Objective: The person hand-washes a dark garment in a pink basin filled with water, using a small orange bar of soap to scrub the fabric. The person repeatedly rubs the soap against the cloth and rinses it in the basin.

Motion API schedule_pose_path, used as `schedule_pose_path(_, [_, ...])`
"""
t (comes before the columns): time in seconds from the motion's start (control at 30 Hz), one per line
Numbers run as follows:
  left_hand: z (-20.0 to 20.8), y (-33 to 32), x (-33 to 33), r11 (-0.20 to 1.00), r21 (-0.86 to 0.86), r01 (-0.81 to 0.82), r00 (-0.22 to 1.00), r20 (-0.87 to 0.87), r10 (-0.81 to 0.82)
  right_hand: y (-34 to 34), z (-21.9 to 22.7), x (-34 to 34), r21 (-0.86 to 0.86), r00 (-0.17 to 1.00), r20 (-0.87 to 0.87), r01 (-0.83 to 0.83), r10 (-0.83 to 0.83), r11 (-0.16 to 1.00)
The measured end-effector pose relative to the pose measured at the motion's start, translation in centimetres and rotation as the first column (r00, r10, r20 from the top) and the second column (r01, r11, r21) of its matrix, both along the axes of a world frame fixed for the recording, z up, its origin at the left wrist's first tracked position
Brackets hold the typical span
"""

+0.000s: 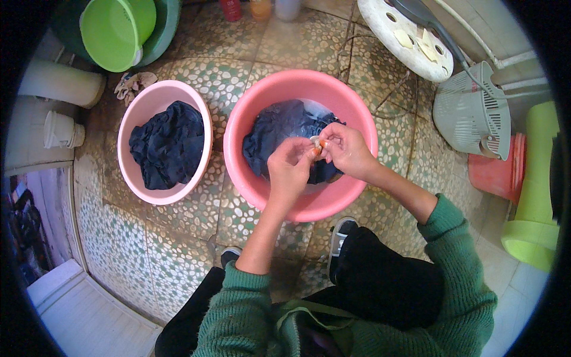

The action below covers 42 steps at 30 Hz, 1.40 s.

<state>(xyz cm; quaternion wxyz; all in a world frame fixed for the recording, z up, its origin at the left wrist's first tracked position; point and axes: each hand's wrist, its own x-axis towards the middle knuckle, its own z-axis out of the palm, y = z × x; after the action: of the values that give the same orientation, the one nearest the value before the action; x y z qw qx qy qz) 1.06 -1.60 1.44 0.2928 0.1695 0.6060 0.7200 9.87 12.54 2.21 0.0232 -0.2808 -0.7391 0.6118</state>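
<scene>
My left hand (289,166) and right hand (350,156) meet fingertip to fingertip, each with thumb and fingers drawn together, pinching a small pale object (315,140) between them. It is too small and too covered by my fingers for me to tell what it is. Orange shows on my fingertips.

I hold it above the large pink basin (237,184), over the dark cloth (273,128) that lies bunched in there, with cloudy, whitish water showing at its far edge. My bare wrists cross the near side of the basin, and my green sleeves (238,309) are pushed up the forearms.

Just to the left, apart from the large one, a paler pink basin (207,152) holds another heap of dark fabric (166,146). Both stand on the pebble-patterned floor (196,232), and my shoes (340,244) are on the near side of the large basin.

Farther off, a crumpled rag (134,86) lies beyond the paler basin, near a bright green tub (116,35). Over to the right are a grey basket (470,116), a red bucket (493,175) and a yellow-green container (532,196).
</scene>
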Motion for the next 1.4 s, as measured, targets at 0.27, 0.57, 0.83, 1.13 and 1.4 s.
schedule_pose_path(0.27, [-0.7, -0.1, 0.0, 0.973, -0.230, 0.038, 0.976, -0.200, -0.085, -0.2, -0.9, 0.4, -0.109, 0.987, -0.153, 0.030, -0.047, 0.994])
schedule_pose_path(0.57, [-0.6, -0.3, -0.2, 0.961, -0.273, 0.044, 0.967, -0.232, -0.110, 1.1, 1.1, -0.5, 0.472, 0.930, -0.259, -0.116, 0.262, 0.874])
schedule_pose_path(0.83, [-0.6, -0.5, -0.5, 0.962, -0.271, -0.026, 0.833, -0.537, -0.129, 1.0, 1.3, -0.2, 0.347, 0.933, -0.076, -0.305, 0.351, 0.887])
schedule_pose_path(1.13, [-0.9, -0.4, -0.7, 0.988, -0.149, -0.041, 0.956, -0.294, -0.005, 1.1, 1.0, 0.1, 0.606, 0.919, -0.107, -0.242, 0.379, 0.758])
schedule_pose_path(1.4, [0.3, -0.2, -0.7, 0.939, -0.338, -0.063, 0.899, -0.428, -0.094, 0.7, 1.4, 0.4, 0.701, 0.904, -0.084, -0.246, 0.420, 0.669])
